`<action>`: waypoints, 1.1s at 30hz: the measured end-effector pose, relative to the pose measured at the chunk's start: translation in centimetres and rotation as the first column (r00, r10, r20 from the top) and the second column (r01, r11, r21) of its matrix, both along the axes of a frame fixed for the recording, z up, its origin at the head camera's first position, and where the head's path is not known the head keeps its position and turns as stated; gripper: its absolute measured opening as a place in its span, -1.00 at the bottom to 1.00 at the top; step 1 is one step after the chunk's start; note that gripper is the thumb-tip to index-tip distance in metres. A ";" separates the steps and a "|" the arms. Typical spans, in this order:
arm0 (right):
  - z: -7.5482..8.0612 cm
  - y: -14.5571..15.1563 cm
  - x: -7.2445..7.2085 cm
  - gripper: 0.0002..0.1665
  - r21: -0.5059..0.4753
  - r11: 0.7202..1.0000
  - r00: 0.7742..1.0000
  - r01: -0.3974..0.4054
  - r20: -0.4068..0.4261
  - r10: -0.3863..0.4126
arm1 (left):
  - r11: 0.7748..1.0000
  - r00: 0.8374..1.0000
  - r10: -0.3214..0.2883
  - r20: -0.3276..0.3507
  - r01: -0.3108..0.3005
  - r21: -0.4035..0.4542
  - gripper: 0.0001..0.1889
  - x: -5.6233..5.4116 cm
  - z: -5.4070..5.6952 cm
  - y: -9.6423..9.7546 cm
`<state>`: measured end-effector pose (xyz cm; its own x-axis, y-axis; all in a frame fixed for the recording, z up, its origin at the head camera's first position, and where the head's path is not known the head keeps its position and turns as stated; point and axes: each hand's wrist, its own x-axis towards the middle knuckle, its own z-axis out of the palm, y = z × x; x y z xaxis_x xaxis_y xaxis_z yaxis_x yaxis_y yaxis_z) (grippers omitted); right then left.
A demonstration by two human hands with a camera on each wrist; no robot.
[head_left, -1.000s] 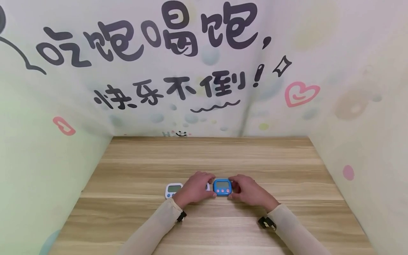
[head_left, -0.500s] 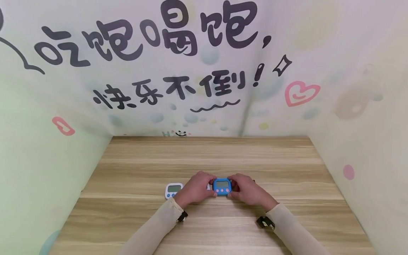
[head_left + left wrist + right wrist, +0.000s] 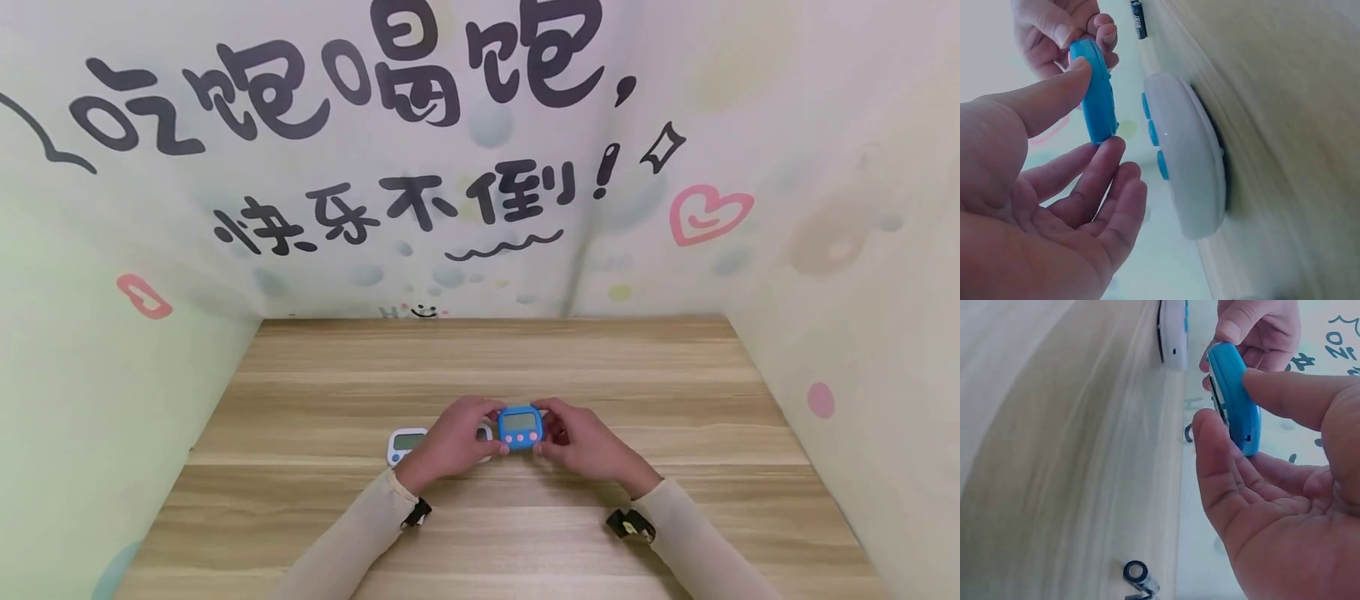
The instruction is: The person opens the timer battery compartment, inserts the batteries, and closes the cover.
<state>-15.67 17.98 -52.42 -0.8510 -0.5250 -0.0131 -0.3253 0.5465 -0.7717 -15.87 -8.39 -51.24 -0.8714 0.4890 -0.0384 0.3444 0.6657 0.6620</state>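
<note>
A blue digital timer point(image 3: 521, 427) with a grey screen and pink buttons is held up off the table between both hands. My left hand point(image 3: 455, 437) pinches its left side, thumb on the near edge and fingers on the far edge. On its right side my right hand point(image 3: 581, 437) pinches it the same way. The left wrist view shows the timer point(image 3: 1097, 94) edge-on, clear of the tabletop. Beside the left hand lies a white timer point(image 3: 407, 443) with blue buttons, partly covered by that hand. Another white piece point(image 3: 485, 433) with a dark screen peeks out behind the left fingers.
A wood-grain table point(image 3: 495, 358) meets a printed back wall point(image 3: 480, 283) and side walls. A dark-wrapped battery point(image 3: 1139, 19) lies on the table; in the right wrist view a battery point(image 3: 1138, 572) lies near the right hand, another partly visible beside it.
Both hands have raised the blue timer off the table, and it has moved slightly up in the head view. The white timer on the left stays on the table.
</note>
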 end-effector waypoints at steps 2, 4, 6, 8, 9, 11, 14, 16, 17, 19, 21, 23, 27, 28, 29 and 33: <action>0.3 -0.1 0.2 -0.33 -0.012 1.000 1.000 -0.003 0.000 0.003 | 1.000 1.000 0.004 -0.002 -0.004 0.025 -0.35 0.2 0.1 -0.2; 0.8 -0.2 0.4 -0.35 -0.034 0.999 1.000 0.001 0.008 -0.001 | 0.998 1.000 0.006 0.002 -0.006 0.054 -0.35 0.3 0.3 -0.3; 1.4 -0.4 0.6 -0.36 -0.062 0.998 1.000 0.008 0.016 -0.007 | 0.995 1.000 0.006 0.020 -0.008 0.099 -0.35 0.5 0.5 -0.4; 1.8 -0.5 0.8 -0.36 -0.085 0.996 1.000 0.016 0.020 -0.015 | 0.987 0.999 0.004 0.052 -0.012 0.161 -0.35 0.6 0.7 -0.5; 2.0 -0.6 0.8 -0.36 -0.097 0.995 1.000 0.021 0.022 -0.019 | 0.982 0.998 0.003 0.068 -0.016 0.190 -0.35 0.7 0.8 -0.5; 2.2 -0.7 1.0 -0.36 -0.114 0.993 0.999 0.030 0.024 -0.027 | 0.969 0.995 0.001 0.103 -0.026 0.245 -0.36 0.9 0.9 -0.6; 2.2 -0.9 1.2 -0.35 -0.145 0.988 0.999 0.044 0.028 -0.040 | 0.954 0.991 0.005 0.136 -0.045 0.296 -0.37 1.3 1.0 -0.6; 2.3 -1.1 1.4 -0.34 -0.171 0.984 0.998 0.057 0.028 -0.053 | 0.945 0.989 0.009 0.150 -0.058 0.323 -0.38 1.5 1.1 -0.7; 2.3 -1.1 1.6 -0.33 -0.183 0.981 0.998 0.065 0.024 -0.061 | 0.939 0.987 0.011 0.157 -0.064 0.337 -0.39 1.6 1.1 -0.8; 2.4 -1.2 1.8 -0.34 -0.207 0.974 0.996 0.087 0.015 -0.086 | 0.926 0.984 0.013 0.178 -0.080 0.370 -0.39 1.9 1.3 -0.9; 2.5 -1.3 2.1 -0.37 -0.228 0.967 0.993 0.114 0.008 -0.115 | 0.909 0.978 0.011 0.206 -0.096 0.406 -0.39 2.1 1.4 -1.0; 2.7 -1.4 2.3 -0.42 -0.246 0.959 0.990 0.137 0.003 -0.141 | 0.889 0.970 0.004 0.244 -0.116 0.443 -0.38 2.3 1.5 -1.1; 3.0 -1.6 2.6 -0.50 -0.283 0.945 0.986 0.162 0.004 -0.167 | 0.859 0.947 -0.005 0.322 -0.161 0.486 -0.38 2.8 1.8 -1.3; 3.0 -1.7 2.7 -0.52 -0.290 0.943 0.985 0.163 0.003 -0.170 | 0.853 0.942 -0.008 0.336 -0.169 0.493 -0.37 2.9 1.8 -1.4; 3.0 -1.8 2.7 -0.54 -0.299 0.940 0.985 0.163 0.000 -0.171 | 0.849 0.937 -0.008 0.350 -0.178 0.497 -0.37 3.0 1.9 -1.4; 3.1 -1.8 2.9 -0.60 -0.317 0.935 0.986 0.160 -0.002 -0.169 | 0.822 0.922 -0.019 0.388 -0.207 0.531 -0.37 3.3 2.1 -1.4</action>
